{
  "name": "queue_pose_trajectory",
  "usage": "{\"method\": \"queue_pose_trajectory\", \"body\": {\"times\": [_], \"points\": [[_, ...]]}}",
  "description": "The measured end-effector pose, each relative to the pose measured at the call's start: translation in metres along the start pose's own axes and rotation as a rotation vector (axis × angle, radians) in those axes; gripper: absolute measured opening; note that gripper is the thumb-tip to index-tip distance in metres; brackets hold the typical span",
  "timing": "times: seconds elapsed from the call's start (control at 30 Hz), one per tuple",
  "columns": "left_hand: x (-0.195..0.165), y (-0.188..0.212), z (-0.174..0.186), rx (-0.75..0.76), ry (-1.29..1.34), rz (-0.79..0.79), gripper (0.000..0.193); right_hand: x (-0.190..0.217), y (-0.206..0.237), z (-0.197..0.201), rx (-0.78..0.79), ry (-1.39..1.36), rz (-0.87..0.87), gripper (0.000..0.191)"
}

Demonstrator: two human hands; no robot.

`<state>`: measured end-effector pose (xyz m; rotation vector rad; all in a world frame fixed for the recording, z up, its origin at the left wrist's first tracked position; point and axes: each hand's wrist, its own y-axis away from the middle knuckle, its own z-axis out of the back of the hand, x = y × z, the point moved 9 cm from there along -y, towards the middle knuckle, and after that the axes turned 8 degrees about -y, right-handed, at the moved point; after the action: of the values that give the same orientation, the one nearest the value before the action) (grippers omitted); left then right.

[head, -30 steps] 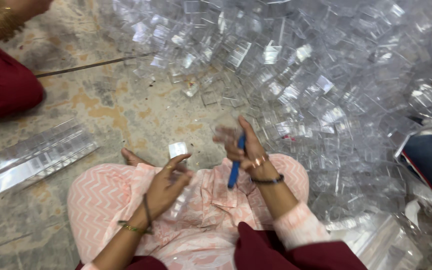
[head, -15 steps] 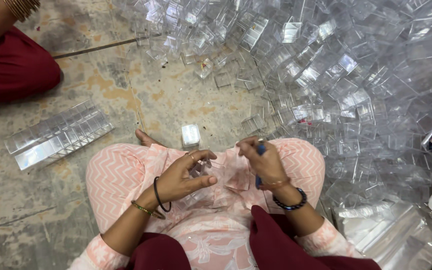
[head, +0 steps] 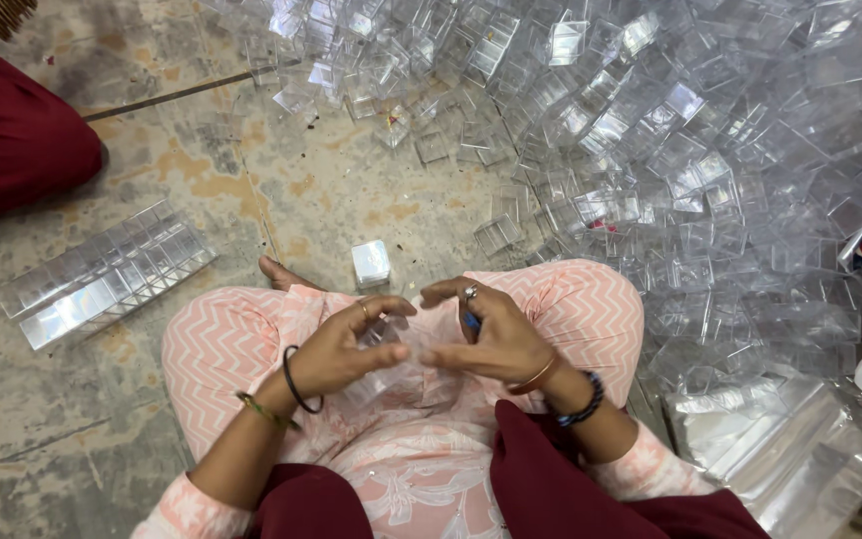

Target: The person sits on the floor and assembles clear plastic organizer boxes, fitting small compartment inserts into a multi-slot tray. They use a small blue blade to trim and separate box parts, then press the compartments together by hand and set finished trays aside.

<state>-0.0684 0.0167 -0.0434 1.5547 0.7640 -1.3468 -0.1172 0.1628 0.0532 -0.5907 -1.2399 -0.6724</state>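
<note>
L hand (head: 346,349) & R hand (head: 486,339) both curled round a small clear plastic box (head: 391,344) held between them over the lap. R also pinches a blue tool (head: 472,320). Looks like mid-assembly, halves being pressed shut. Next needs edges lined up square. Finished box (head: 371,264) sits just beyond the fingers; loose pile (head: 650,130) further out, R side.
</note>
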Motion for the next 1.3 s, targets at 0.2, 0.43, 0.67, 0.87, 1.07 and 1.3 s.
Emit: {"method": "queue_pose_trajectory", "body": {"times": [0.2,0.43,0.67,0.87,1.07,1.3], "points": [[0.015,0.004,-0.028,0.326,0.094,-0.148,0.072,-0.045,0.002,-0.009,0.208,-0.266,-0.227,0.077],[0.034,-0.008,-0.025,0.075,0.213,-0.014,0.086,-0.080,0.002,0.006,-0.165,-0.535,-0.319,0.049],[0.003,-0.001,-0.005,-0.340,-0.235,-0.085,0.087,-0.055,0.012,0.016,-0.314,0.082,-0.257,0.064],[0.020,-0.011,-0.011,-0.324,-0.020,0.210,0.077,-0.068,-0.005,0.019,-0.261,0.222,-0.337,0.063],[0.024,-0.015,-0.022,-0.278,0.011,0.065,0.074,-0.080,-0.011,0.004,-0.294,0.083,-0.288,0.055],[0.036,-0.015,-0.015,-0.326,0.131,0.099,0.079,-0.103,-0.012,-0.013,-0.091,0.185,-0.462,0.054]]}}
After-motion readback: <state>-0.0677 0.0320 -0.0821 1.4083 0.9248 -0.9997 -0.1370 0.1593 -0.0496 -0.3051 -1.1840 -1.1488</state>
